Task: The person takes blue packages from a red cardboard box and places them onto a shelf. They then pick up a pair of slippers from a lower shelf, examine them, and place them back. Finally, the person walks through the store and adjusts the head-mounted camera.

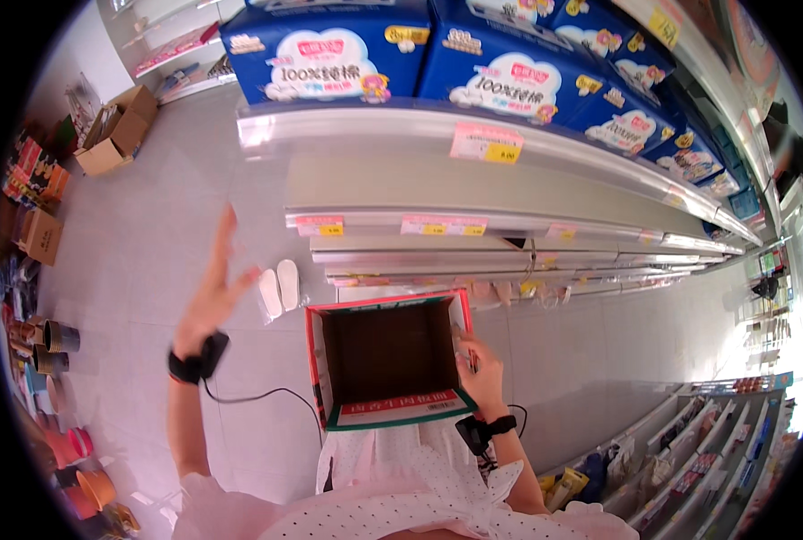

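Carton (pixel 401 412) open, no contents visible. Right hand (pixel 481 376) grips its right edge; left hand (pixel 208 306) spread, apparently empty. Blue packs (pixel 325 58) line the shelf's (pixel 356 130) front edge.

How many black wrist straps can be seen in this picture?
2. The left strap is around the wrist of the empty left hand; the right strap is around the wrist of the right hand, beside the open box.

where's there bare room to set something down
Floor between carton and slippers looks bare; so does the lower shelf, just under the blue packs. The box looks bare inside, but dark. The upper shelf is crowded with packs.
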Demonstrator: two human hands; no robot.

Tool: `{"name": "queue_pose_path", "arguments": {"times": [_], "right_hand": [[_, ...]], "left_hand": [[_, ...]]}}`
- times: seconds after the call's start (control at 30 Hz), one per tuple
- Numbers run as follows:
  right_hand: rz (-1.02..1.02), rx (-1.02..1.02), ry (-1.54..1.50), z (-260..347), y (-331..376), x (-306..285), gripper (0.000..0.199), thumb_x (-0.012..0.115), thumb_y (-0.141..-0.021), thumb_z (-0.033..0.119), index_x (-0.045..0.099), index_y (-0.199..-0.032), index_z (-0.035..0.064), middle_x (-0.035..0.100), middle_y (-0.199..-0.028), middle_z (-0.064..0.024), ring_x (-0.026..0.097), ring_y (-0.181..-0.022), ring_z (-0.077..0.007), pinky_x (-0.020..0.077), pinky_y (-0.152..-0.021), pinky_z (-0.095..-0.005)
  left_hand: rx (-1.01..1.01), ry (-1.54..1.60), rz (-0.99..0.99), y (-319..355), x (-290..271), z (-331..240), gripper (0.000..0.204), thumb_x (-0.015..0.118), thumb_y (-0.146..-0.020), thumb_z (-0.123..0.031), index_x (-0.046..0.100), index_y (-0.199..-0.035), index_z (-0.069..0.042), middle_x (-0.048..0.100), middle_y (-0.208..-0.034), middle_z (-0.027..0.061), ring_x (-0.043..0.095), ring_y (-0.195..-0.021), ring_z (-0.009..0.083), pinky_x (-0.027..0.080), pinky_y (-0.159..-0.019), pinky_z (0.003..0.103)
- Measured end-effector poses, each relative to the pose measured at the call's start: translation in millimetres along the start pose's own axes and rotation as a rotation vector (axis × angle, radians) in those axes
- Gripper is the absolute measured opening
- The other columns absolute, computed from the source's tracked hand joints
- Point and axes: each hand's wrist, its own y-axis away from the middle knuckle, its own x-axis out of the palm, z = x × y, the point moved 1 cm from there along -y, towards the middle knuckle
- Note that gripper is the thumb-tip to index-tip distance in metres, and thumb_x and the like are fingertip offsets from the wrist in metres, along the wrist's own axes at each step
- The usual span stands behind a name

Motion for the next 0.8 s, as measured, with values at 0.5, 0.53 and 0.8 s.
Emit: {"name": "queue_pose_path", "arguments": {"times": [0.5,0.53,0.8], "right_hand": [[0.274,0.377,0.326,-43,24,11,0.026,0.056,-0.069,0.017,0.057,-0.086,-0.0017,0.058,-0.074,-0.0245,0.055,-0.072,-0.0418,0.0453,-0.066,-0.0463],[0.263,0.392,0.354,-43,26,12,0.025,0.056,-0.069,0.018,0.057,-0.084,-0.0017,0.058,-0.073,-0.0244,0.056,-0.072,-0.0414,0.0453,-0.066,-0.0462],[0.223,0.394,0.413,-50,22,20,0.026,0.057,-0.069,0.022,0.057,-0.080,-0.0023,0.058,-0.072,-0.0244,0.057,-0.069,-0.0404,0.0458,-0.061,-0.0473]], "left_hand": [[-0.419,-0.065,0.103,119,163,93,0.032,0.046,-0.083,-0.018,0.033,-0.109,-0.005,0.058,-0.089,0.0228,0.054,-0.078,0.0433,0.043,-0.067,0.047],[-0.418,-0.083,0.085,119,164,92,0.031,0.045,-0.083,-0.018,0.034,-0.109,-0.006,0.058,-0.088,0.0226,0.054,-0.077,0.0432,0.043,-0.067,0.048],[-0.582,0.023,0.053,88,158,88,0.021,0.045,-0.083,-0.018,0.044,-0.099,-0.004,0.058,-0.078,0.0185,0.058,-0.071,0.0359,0.045,-0.062,0.043]]}}
